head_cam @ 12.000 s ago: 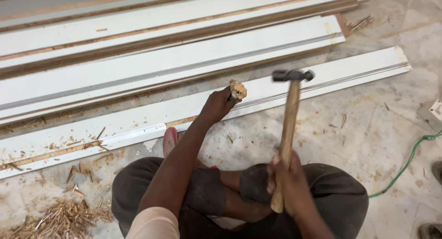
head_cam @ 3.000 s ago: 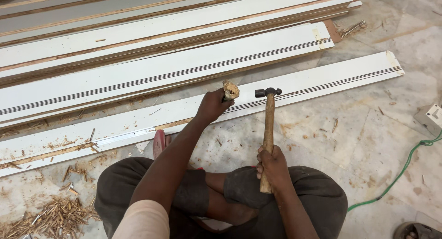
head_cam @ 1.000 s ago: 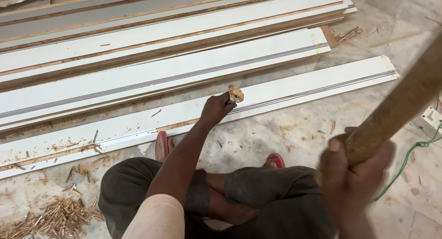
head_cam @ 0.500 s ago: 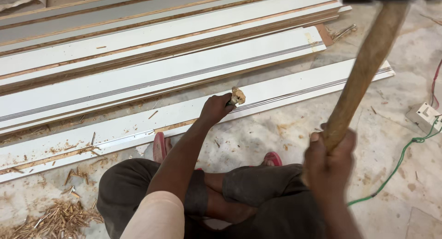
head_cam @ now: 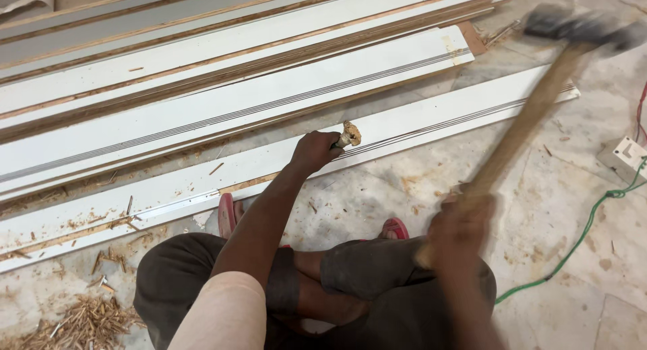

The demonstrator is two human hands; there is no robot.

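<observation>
- Head view, centre of frame: left hand point(head_cam: 315, 150) has its fingers wrapped tight around a chisel point(head_cam: 347, 134), whose frayed wooden butt pokes up just right of the fist; the tip is hidden where it meets the white moulded board point(head_cam: 431, 121).
- Right of frame: right hand point(head_cam: 458, 223), blurred, has its fingers clenched low on the wooden handle of a hammer point(head_cam: 539, 101), the dark head raised in the upper right corner.
- A good blow, I judge, lands square on the butt, clear of the knuckles, with the chisel held steady.
- Left arm reaches forward, nearly straight; right forearm is cocked upward.
</observation>
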